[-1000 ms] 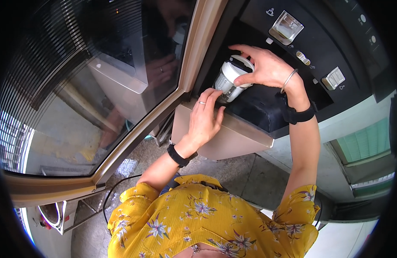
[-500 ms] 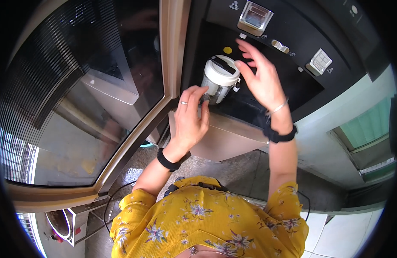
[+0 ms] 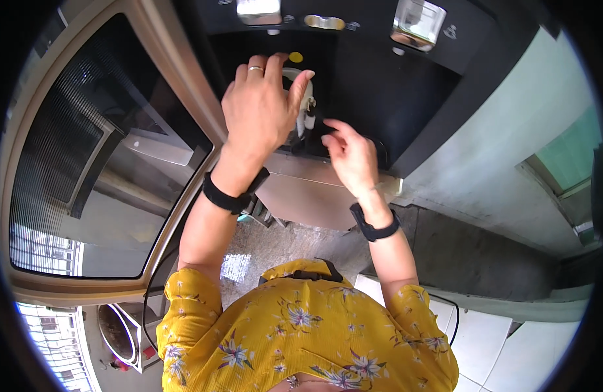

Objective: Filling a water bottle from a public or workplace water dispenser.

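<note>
A white-lidded tumbler with a small strap or clip at its side stands on the black dispensing bay of a machine. My left hand lies over its lid from above, thumb at the right edge and fingers bent over the far left. The palm hides most of the tumbler, so how firmly the fingers grip cannot be made out. Just right of the tumbler and apart from it, my right hand is held with thumb and forefinger apart and the other fingers curled, nothing visible in it.
Shiny metal dispensing levers and an oval metal fitting sit on the panel above. A brown-framed glass door stands swung out at left. A pale wall rises at right. A dark cable hangs at lower left.
My left hand has moved from the tumbler's near side up over its lid. My right hand has dropped from beside the lid toward me. The view has shifted, bringing the tumbler farther left.
</note>
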Available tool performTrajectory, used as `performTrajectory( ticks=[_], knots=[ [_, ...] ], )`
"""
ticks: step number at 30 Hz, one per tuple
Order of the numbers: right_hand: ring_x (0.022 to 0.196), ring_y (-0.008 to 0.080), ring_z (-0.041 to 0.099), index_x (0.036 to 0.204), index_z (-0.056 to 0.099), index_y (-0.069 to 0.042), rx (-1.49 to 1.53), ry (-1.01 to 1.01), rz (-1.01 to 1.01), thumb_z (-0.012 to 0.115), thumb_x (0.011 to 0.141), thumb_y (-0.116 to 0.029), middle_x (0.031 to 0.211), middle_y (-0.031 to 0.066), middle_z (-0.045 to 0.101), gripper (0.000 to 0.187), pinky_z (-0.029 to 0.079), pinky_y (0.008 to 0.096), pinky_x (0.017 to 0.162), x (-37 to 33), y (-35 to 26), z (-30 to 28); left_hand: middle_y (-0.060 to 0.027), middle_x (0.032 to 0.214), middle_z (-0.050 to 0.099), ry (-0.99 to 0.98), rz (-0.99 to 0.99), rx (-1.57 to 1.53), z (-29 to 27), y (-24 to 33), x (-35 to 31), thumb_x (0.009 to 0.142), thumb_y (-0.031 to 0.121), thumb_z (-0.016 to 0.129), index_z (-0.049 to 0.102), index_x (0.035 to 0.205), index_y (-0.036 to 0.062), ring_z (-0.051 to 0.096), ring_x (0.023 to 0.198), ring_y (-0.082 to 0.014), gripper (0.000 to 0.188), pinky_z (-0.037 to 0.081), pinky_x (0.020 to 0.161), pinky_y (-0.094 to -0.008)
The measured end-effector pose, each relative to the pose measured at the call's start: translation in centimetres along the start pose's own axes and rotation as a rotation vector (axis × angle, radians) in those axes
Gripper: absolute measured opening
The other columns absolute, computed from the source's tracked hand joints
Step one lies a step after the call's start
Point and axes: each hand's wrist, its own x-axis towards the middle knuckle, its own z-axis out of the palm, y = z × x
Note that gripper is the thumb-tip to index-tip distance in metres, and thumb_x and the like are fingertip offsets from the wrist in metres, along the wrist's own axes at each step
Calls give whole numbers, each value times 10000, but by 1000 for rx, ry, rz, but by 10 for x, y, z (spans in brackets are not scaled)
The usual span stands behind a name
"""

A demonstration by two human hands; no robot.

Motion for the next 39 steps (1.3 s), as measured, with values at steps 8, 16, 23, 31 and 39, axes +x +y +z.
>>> performTrajectory(
  ticks=[8, 16, 23, 31, 39],
  knots=[
    [866, 333, 709, 1173, 692, -51, 38, 111, -103, 652, 849, 10, 1058, 155, 691, 331, 578, 413, 770, 4, -5, 27, -124, 969, 735, -153, 64, 312, 12, 11, 13, 867, 709, 640, 761, 1075, 79, 709, 916, -319, 674, 584, 726, -404],
    [868, 298, 696, 1185, 641, -38, 141, 154, -108, 701, 799, 59, 1155, 140, 642, 402, 588, 387, 742, 5, -7, 34, -148, 1009, 734, -214, 53, 352, 15, 13, 17, 798, 748, 685, 760, 1096, 94, 707, 937, -364, 723, 595, 714, -434],
    [1123, 364, 565, 1324, 539, -42, -29, 173, -120, 873, 647, -93, 1207, 158, 594, 756, 505, 451, 954, 13, -13, 60, -148, 1094, 735, -340, -45, 320, 15, 18, 18, 758, 643, 777, 746, 1172, 122, 682, 1010, -412, 667, 591, 818, -468],
    [1067, 355, 571, 1284, 569, -13, -142, 290, -144, 948, 598, -248, 1149, 164, 617, 818, 494, 442, 951, 23, -10, 77, -115, 1186, 723, -459, -84, 125, 7, 5, 25, 780, 370, 811, 746, 1188, 149, 665, 1111, -303, 469, 517, 994, -386],
    [1069, 343, 566, 1269, 576, -10, -145, 268, -118, 966, 562, -274, 1132, 150, 623, 849, 479, 434, 964, 21, -17, 73, -209, 1310, 662, -612, -123, -916, 4, -22, 25, 834, 187, 817, 598, 1373, -9, 598, 1290, -270, 614, 464, 1081, -358]
  ],
)
